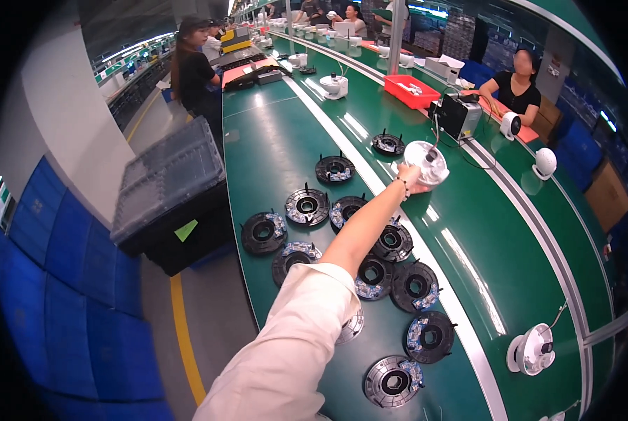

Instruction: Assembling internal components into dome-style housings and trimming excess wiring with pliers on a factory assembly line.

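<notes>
My left arm, in a white sleeve, stretches up and across the green work surface. My left hand (410, 177), with a dark beaded bracelet at the wrist, is closed on the near edge of a white round housing (434, 171). Its hollow side shows white parts inside, and a cable rises from it. Close to that hand lies a black disc-shaped base with a circuit board (388, 144). Several more such black bases (307, 205) lie under and around my forearm, some partly hidden by it. My right hand is out of the picture.
White camera-like units (536, 351) stand along the green belt (461, 231). A red bin (412, 91) and a black box-shaped device (458, 116) are beyond my hand. Left of the table stands a dark lidded crate (170, 189). Other people work farther along the line.
</notes>
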